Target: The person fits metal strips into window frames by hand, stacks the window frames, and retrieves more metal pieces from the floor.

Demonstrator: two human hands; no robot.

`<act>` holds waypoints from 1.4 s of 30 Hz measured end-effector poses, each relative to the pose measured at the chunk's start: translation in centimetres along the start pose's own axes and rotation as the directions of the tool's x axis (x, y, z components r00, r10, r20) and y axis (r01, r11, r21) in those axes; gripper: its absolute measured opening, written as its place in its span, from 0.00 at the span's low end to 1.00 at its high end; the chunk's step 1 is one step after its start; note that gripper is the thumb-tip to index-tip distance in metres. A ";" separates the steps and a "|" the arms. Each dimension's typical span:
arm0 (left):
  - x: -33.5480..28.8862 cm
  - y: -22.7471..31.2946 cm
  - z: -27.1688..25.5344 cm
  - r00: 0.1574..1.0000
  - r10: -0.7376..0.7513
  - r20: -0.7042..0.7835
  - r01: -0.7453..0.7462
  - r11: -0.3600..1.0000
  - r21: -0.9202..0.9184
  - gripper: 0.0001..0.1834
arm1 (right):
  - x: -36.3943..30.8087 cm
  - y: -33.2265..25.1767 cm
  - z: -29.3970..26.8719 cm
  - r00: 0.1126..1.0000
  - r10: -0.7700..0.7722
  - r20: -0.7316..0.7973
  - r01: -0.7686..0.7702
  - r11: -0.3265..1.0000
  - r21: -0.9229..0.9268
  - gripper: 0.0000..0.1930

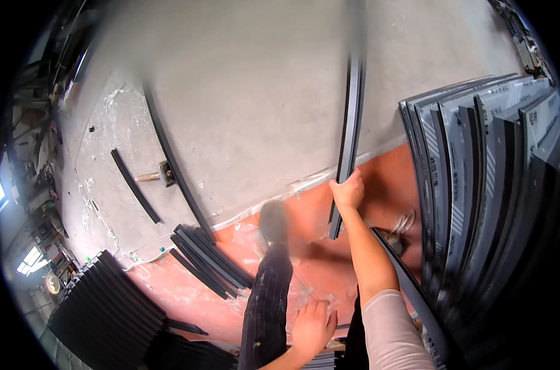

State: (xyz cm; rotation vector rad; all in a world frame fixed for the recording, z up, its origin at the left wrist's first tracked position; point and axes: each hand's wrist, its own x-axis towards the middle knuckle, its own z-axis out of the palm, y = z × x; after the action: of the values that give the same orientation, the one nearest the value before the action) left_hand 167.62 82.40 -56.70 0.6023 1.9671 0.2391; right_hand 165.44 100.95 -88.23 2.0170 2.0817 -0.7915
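Panels (455, 160) stand crowded at three o'clock; a hammer (166, 174) lies at nine. Arm (373, 256) outstretched, my right hand (349, 190) is wrapped around the long dark bar (351, 123) toward one; my left hand (313, 327), loosely spread, holds nothing at six.

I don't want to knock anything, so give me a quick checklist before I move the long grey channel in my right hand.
1. Right hand gripping the long grey channel: ok, near its lower end.
2. Left hand free: ok, appears empty.
3. Channel's far end unobstructed: cannot tell, blurred at the picture's top.
4. Wooden-handled mallet away from the channel: ok, off to the left.
5. Shoe apart from the channel: ok.
6. Floor free of loose dark strips: not ok, several lie left.
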 end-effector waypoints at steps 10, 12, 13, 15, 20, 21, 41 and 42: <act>0.3 -8.1 0.8 0.935 -0.320 -0.157 0.182 0.807 -0.562 0.17 | -17.9 -3.1 -24.4 0.835 -0.059 0.547 -0.252 0.843 0.476 0.20; 0.0 -4.5 -2.5 0.944 -0.330 -0.023 0.198 0.617 -0.761 0.19 | -21.4 -3.6 -32.0 0.805 -0.108 0.584 -0.274 0.805 0.526 0.18; -0.5 -2.1 -4.9 0.939 -0.318 0.134 0.256 0.384 -0.887 0.21 | -23.2 -3.7 -35.7 0.778 -0.091 0.621 -0.303 0.812 0.498 0.18; -0.8 3.3 -10.0 0.962 -0.212 0.174 0.229 0.273 -0.934 0.25 | -27.1 -3.3 -40.8 0.774 -0.105 0.624 -0.239 0.864 0.442 0.21; -3.3 14.7 -22.1 0.939 0.269 0.214 0.228 -0.023 -0.973 0.35 | -33.7 -5.2 -52.9 0.696 -0.267 0.667 -0.208 0.814 0.543 0.27; -4.6 15.9 -22.7 0.936 0.291 0.200 0.211 -0.008 -0.977 0.35 | -34.6 -4.7 -54.9 0.701 -0.313 0.641 -0.195 0.780 0.594 0.29; -36.9 48.4 -21.3 0.664 0.680 -0.311 -0.457 0.040 -0.889 0.18 | -39.1 19.3 -90.9 0.745 -0.097 -0.660 0.516 0.710 0.478 0.15; -38.5 50.1 -20.6 0.663 0.699 -0.268 -0.490 0.134 -0.862 0.18 | -39.2 20.5 -92.4 0.708 -0.028 -0.706 0.596 0.560 0.575 0.16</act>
State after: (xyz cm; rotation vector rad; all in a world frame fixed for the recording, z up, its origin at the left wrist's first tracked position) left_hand 178.41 107.51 3.84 0.6015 0.9626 1.6075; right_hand 212.62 107.44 2.49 2.6093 2.9554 -1.4811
